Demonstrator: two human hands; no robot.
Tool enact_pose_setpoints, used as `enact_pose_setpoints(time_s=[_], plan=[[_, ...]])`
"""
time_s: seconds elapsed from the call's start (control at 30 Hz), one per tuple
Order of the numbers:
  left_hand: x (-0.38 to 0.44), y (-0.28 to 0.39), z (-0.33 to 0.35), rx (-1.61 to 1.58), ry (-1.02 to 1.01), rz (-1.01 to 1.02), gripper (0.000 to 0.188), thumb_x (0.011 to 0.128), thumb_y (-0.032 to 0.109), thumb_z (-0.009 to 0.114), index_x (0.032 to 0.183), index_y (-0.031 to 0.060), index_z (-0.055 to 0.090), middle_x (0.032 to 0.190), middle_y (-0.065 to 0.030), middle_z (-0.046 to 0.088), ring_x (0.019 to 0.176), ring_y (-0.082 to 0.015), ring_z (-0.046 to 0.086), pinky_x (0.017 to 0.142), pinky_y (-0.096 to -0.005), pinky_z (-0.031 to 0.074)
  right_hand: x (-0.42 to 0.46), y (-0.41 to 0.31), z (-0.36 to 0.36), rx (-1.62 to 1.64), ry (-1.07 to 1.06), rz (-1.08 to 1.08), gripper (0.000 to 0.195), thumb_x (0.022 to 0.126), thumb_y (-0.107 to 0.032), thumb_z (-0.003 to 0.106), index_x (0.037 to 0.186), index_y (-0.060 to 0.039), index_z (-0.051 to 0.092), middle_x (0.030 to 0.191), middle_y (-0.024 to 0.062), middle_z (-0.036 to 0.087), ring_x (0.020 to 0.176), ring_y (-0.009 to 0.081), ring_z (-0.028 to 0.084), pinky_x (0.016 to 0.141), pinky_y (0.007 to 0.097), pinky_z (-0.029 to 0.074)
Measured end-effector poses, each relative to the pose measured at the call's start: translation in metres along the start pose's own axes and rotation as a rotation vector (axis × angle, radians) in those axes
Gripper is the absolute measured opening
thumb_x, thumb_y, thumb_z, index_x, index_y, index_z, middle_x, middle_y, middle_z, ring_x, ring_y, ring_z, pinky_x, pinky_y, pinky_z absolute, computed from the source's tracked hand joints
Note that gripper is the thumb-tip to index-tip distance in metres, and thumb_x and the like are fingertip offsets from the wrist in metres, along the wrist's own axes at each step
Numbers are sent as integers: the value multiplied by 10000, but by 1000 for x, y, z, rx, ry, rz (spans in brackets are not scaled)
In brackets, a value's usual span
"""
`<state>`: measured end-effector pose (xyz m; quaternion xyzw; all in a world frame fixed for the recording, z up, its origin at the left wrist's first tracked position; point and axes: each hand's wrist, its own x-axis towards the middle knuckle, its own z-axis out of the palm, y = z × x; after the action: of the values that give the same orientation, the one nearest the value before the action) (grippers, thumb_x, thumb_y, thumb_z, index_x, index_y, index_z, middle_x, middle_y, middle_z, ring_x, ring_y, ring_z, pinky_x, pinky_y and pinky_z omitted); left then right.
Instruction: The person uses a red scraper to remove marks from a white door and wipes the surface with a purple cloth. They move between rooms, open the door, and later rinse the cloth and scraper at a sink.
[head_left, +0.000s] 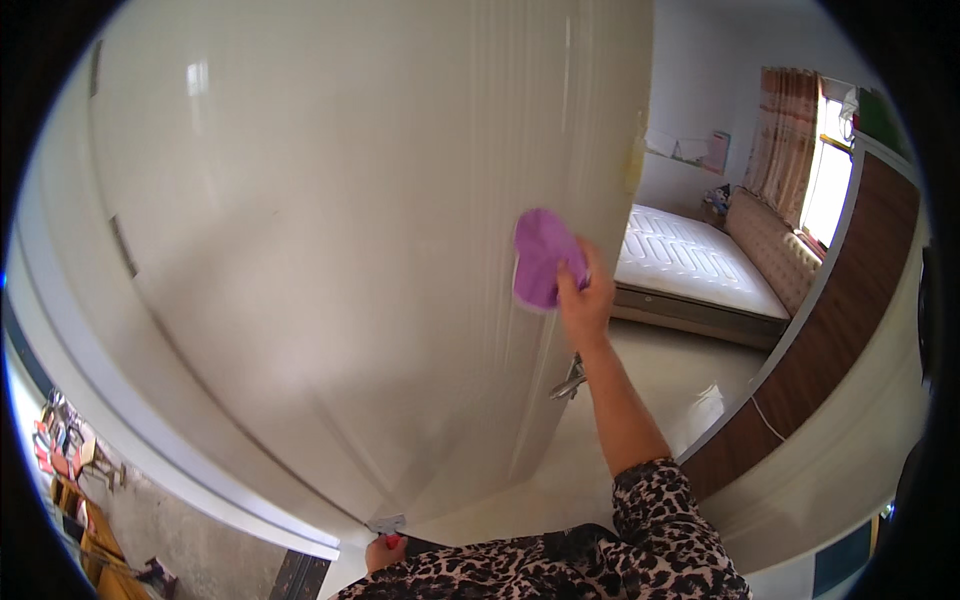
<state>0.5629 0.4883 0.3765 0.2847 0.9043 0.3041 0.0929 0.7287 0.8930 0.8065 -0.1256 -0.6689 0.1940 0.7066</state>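
Note:
My right hand (589, 304) is raised against the white door (337, 225), near its outer edge, and grips a purple cleaning pad or cloth (540, 255). The pad's flat side faces the door panel; whether it touches cannot be told. Below my right wrist is a metal lever handle (568, 386), partly hidden by the forearm. Low down, close to my body, my left hand (385, 555) holds a tool with a red handle and a flat greyish blade (388, 523), which looks like a scraper. Most of that tool's handle is hidden by the fingers.
Past the door's edge stands a bed with a bare white mattress (690, 259), with a patterned curtain (784, 139) by a window. A brown wood panel (832, 315) is at right. At lower left are wooden furniture (97, 540) and several stacked items (60, 442).

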Motion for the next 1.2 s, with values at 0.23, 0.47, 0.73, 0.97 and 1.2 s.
enact_pose_setpoints(time_s=[0.23, 0.47, 0.73, 0.97, 1.2], plan=[[38, 73, 1, 35, -134, 410, 441, 758, 500, 656, 714, 63, 615, 658, -149, 615, 620, -347, 618, 560, -436, 487, 96, -40, 18, -224, -5, -573, 293, 763, -28, 589, 1055, -49, 584, 1034, 129, 581, 945, 310, 572, 816, 392, 466], [-15, 57, 32, 26, 8, 273, 412, 752, 471, 684, 686, 71, 608, 632, -134, 604, 581, -329, 610, 542, -434, 486, -172, 59, -23, -442, -2080, 178, 207, 681, -138, 563, 842, -54, 663, 832, 143, 668, 777, 291, 633, 676, 423, 483], [-120, 2, 89, 136, 55, -34, 414, 754, 393, 722, 639, 51, 519, 566, -151, 546, 568, -374, 579, 500, -444, 437, -352, 233, -101, 367, -1225, 1215, 438, 821, -276, 676, 1185, -63, 561, 996, 81, 633, 887, 170, 603, 773, 313, 497], [-129, 117, 15, 238, 46, 80, 375, 757, 326, 742, 625, 44, 531, 549, -126, 535, 509, -325, 569, 470, -391, 429, -285, 151, 7, 1270, -508, 1736, 357, 858, -268, 662, 1079, -23, 527, 915, 92, 607, 798, 210, 626, 659, 375, 549], [-112, 117, -49, 190, 5, 30, 359, 743, 258, 763, 627, 21, 521, 555, -122, 530, 481, -278, 538, 461, -365, 416, -286, 84, 84, 1280, -497, 1873, 267, 886, -208, 614, 1071, -40, 521, 950, 100, 618, 802, 222, 627, 722, 364, 545]])
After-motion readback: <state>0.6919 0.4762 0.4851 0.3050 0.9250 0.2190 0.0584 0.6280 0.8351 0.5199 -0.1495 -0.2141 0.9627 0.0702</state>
